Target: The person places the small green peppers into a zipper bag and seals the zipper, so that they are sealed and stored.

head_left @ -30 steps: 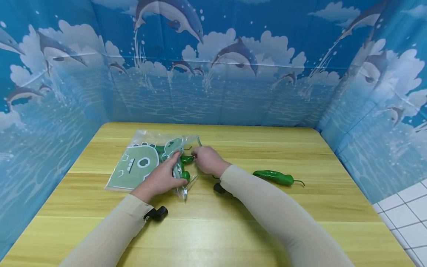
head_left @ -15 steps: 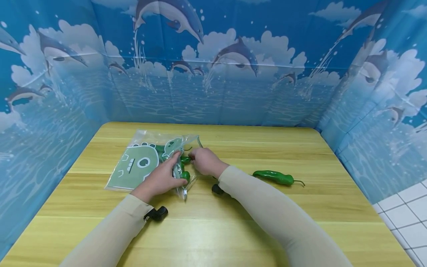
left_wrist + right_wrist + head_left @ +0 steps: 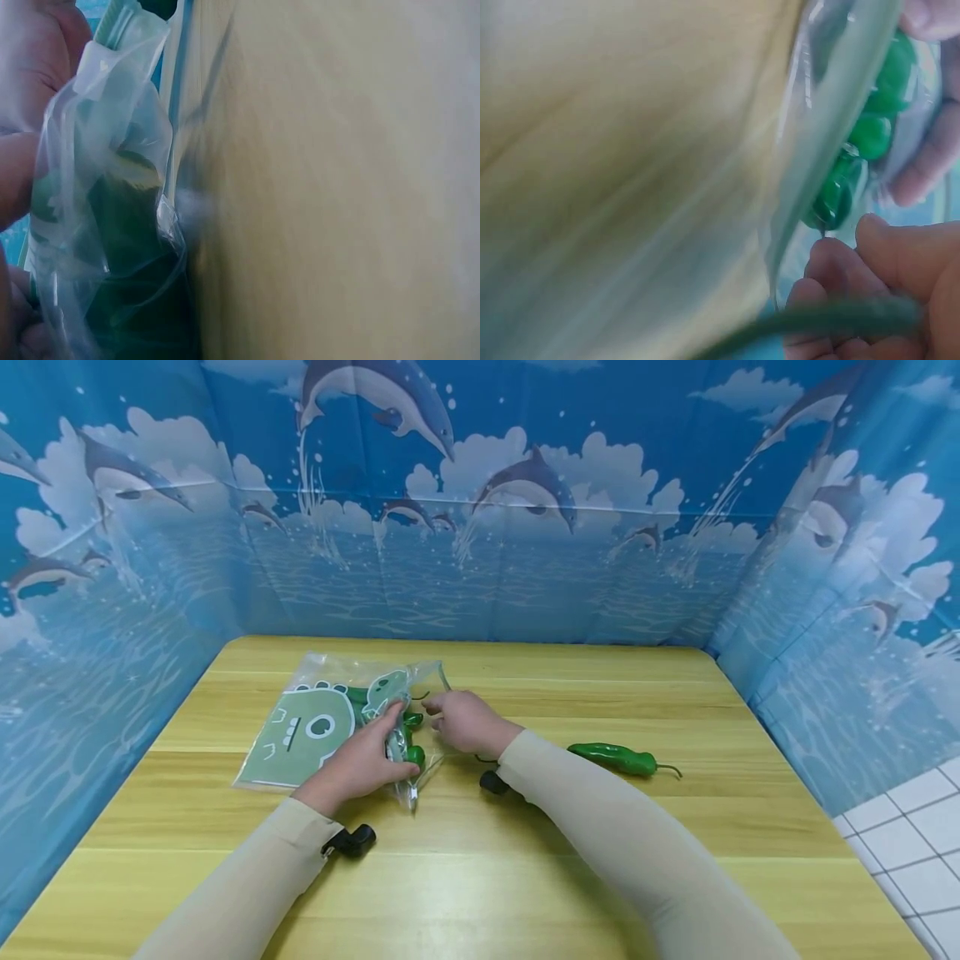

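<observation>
A clear zip bag (image 3: 300,735) with a green cartoon monster print lies at the left of the table. Several green chili peppers (image 3: 415,756) are inside it, near its mouth at the right. My left hand (image 3: 358,760) grips the bag by the mouth, fingers over the top and thumb at the near edge. Just right of the mouth is my right hand (image 3: 472,724), fingers loosely bent and parted. In the right wrist view its fingertips (image 3: 832,255) are by a pepper's thin stem. A loose green chili pepper (image 3: 613,758) lies farther right.
A thin stem (image 3: 486,759) shows below my right hand; what it belongs to is hidden by the arm. The wooden table (image 3: 465,877) meets a blue dolphin curtain (image 3: 480,577) at the back and sides. White floor tiles (image 3: 907,839) show at right.
My right fingers moved in to a pepper's stem at the bag's mouth, then let go. That pepper now sits a little deeper in the bag. My left hand has stayed in place.
</observation>
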The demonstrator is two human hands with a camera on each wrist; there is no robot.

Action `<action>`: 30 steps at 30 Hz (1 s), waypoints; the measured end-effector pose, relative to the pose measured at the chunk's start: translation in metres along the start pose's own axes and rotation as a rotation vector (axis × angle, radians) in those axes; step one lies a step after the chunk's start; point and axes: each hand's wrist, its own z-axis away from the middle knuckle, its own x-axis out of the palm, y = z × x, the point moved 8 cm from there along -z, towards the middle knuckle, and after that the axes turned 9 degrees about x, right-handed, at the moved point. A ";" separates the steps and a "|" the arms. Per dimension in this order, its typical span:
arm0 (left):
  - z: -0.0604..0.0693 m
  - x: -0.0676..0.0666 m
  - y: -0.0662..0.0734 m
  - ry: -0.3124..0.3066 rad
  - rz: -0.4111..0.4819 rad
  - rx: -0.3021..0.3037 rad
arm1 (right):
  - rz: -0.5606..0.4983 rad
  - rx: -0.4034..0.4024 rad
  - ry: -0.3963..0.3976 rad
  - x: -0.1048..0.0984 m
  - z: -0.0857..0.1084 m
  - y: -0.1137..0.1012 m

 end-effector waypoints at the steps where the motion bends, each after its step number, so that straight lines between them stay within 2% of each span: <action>1: 0.000 0.000 0.000 0.000 -0.003 -0.002 | -0.017 0.007 -0.005 -0.003 0.003 0.001; 8: 0.000 0.000 0.001 -0.001 -0.010 -0.008 | -0.050 0.026 0.031 -0.030 0.025 0.014; 16: 0.000 0.000 0.002 0.000 -0.020 -0.006 | -0.050 0.074 0.057 -0.061 0.058 0.052; 20: 0.000 0.000 0.000 -0.007 -0.025 -0.013 | -0.029 0.095 0.055 -0.070 0.072 0.076; 30: -0.001 0.000 0.001 -0.003 -0.024 -0.012 | -0.060 0.115 0.022 -0.078 0.106 0.128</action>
